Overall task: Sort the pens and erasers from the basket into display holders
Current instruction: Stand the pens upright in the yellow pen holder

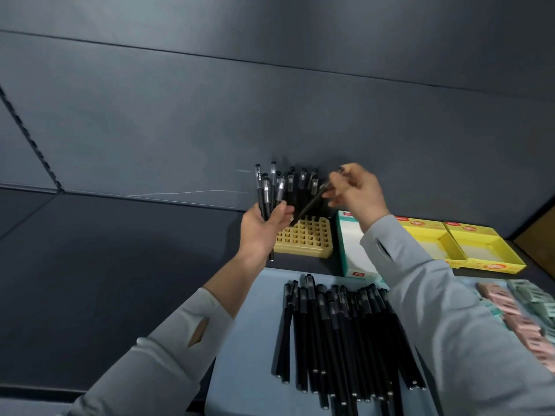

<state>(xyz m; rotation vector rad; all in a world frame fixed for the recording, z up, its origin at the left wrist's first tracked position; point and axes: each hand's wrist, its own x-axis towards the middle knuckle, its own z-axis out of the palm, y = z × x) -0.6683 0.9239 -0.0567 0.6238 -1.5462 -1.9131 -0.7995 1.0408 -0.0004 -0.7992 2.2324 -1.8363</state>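
We are holding both arms out in front of us, over the dark desk (120,265). Our left hand (264,228) is lifted up, and its grip is curling round a bunch of pens (265,190) that are sticking up like a fan, with the thumb lying across them. Our right hand (359,190) is reaching a bit higher, with the wrist bent down, and its grip is pinching one black pen (309,205) near its top end. That pen is leaning, and its low tip is pointing at the back of the yellow holder (303,240); we cannot tell if it is touching. More standing pens (303,180) are sticking up behind our hands. Near us a pile of pens (330,331) is lying on a light blue tray (240,340). Pink and green erasers (507,304) are lying to the right of the pile. A white and green box (350,244) and two yellow boxes (492,250) are sitting to the right of the holder. Grey sleeves (168,355) are covering both arms.
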